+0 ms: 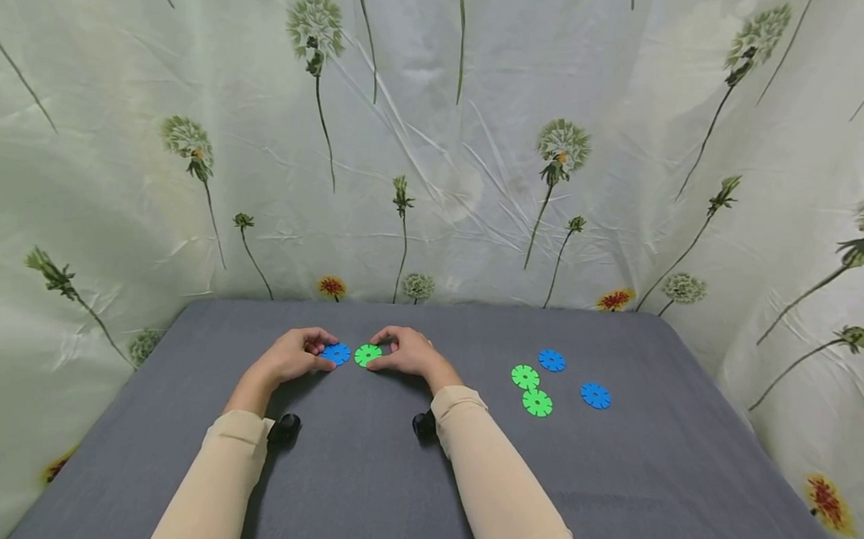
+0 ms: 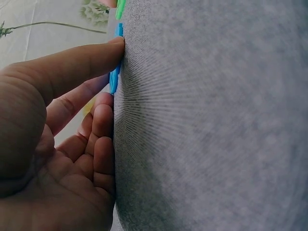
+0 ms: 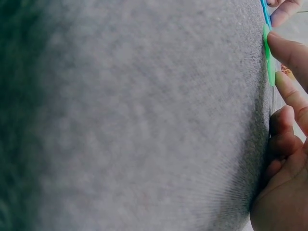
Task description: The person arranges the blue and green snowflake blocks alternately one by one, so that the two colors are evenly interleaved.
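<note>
Toward table's [image 1: 364,492] far edge, left hand [image 1: 291,355] pinching blue disc [image 1: 338,351]; at its three o'clock, right hand [image 1: 410,351] pinching green disc [image 1: 366,352], seemingly not yet touching. Farther three o'clock: green pair [image 1: 525,373] [image 1: 538,399] touching, blues [image 1: 552,357] [image 1: 596,392] loose, unheld.

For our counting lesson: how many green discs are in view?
3: one disc pinched by the right hand; farther right, a second disc and, just nearer, a third disc.

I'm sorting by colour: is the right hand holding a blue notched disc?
No, the right hand pinches a green notched disc by its edges.
</note>
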A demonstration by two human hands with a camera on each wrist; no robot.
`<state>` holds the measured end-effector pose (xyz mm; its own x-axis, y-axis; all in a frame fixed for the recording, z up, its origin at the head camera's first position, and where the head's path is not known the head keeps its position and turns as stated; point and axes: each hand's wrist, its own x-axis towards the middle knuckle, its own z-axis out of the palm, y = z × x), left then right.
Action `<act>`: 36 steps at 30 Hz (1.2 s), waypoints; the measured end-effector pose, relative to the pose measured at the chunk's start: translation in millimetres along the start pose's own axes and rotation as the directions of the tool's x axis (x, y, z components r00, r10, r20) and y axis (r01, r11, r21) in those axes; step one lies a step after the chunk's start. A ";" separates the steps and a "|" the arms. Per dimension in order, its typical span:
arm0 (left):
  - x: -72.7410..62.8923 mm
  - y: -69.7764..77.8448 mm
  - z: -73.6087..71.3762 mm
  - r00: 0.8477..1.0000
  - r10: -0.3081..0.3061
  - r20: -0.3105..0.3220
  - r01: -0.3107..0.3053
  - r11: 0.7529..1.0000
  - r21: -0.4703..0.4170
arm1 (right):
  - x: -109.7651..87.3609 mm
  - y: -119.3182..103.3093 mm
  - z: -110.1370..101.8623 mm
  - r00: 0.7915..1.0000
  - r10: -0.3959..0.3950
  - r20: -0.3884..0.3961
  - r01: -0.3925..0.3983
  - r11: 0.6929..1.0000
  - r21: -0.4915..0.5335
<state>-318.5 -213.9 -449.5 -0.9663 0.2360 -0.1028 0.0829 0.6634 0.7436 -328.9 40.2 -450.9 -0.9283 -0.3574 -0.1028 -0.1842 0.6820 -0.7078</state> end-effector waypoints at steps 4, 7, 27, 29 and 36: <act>1.0 -0.8 -0.4 1.000 0.007 0.003 -0.007 1.000 0.009 | 0.9 0.5 0.2 1.000 -0.001 0.001 0.001 1.000 -0.010; 2.4 -1.3 -0.3 1.000 0.008 0.003 -0.008 1.000 0.009 | 0.9 0.1 0.4 1.000 -0.002 -0.006 0.002 1.000 -0.013; 2.3 3.0 1.6 1.000 -0.004 0.006 0.004 0.999 0.033 | -2.2 5.0 1.4 1.000 -0.011 -0.017 0.012 0.999 0.031; 2.5 4.9 1.5 1.000 -0.015 0.013 0.014 0.999 0.039 | -3.5 6.8 -0.4 1.000 -0.029 -0.012 0.030 0.998 0.062; 3.6 13.9 1.0 1.000 0.023 0.004 -0.023 0.991 0.131 | -11.4 14.1 -19.7 0.993 -0.102 0.050 0.089 0.973 0.214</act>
<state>-320.6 -203.1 -440.2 -0.9632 0.2537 -0.0886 0.1363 0.7452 0.6527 -327.3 66.4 -445.9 -0.8872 -0.4569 -0.0647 -0.1929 0.4946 -0.8474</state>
